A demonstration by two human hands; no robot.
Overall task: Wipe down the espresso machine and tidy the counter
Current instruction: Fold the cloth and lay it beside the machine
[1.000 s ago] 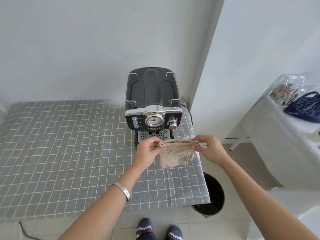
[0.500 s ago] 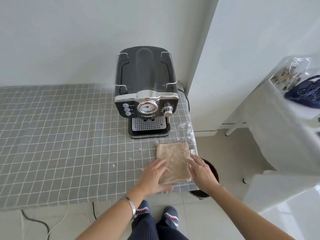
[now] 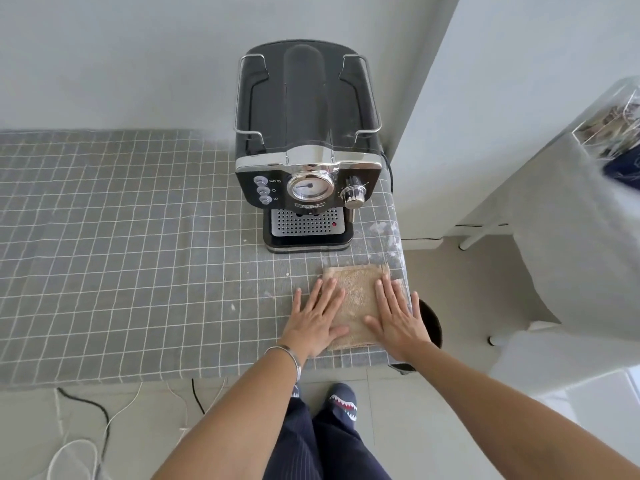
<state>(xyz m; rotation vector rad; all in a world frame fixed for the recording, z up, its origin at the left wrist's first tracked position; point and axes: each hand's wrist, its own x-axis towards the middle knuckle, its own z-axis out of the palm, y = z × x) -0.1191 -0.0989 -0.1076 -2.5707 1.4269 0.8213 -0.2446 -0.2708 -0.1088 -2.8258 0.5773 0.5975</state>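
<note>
A black and chrome espresso machine (image 3: 306, 147) stands at the counter's far right corner, against the wall. In front of it a folded tan cloth (image 3: 356, 292) lies flat on the grey checked counter cover (image 3: 121, 237), near the right edge. My left hand (image 3: 317, 318) rests flat on the cloth's left side, fingers spread. My right hand (image 3: 394, 315) presses flat on its right side. Neither hand grips anything.
A dark round bin (image 3: 431, 322) stands on the floor just right of the counter edge. White smears (image 3: 384, 233) mark the cover right of the machine. Cables (image 3: 86, 417) trail on the floor at lower left. A covered white table (image 3: 571, 237) stands to the right.
The cloth was held up between both hands in front of the machine; it now lies folded on the counter, and both hands have flattened onto it.
</note>
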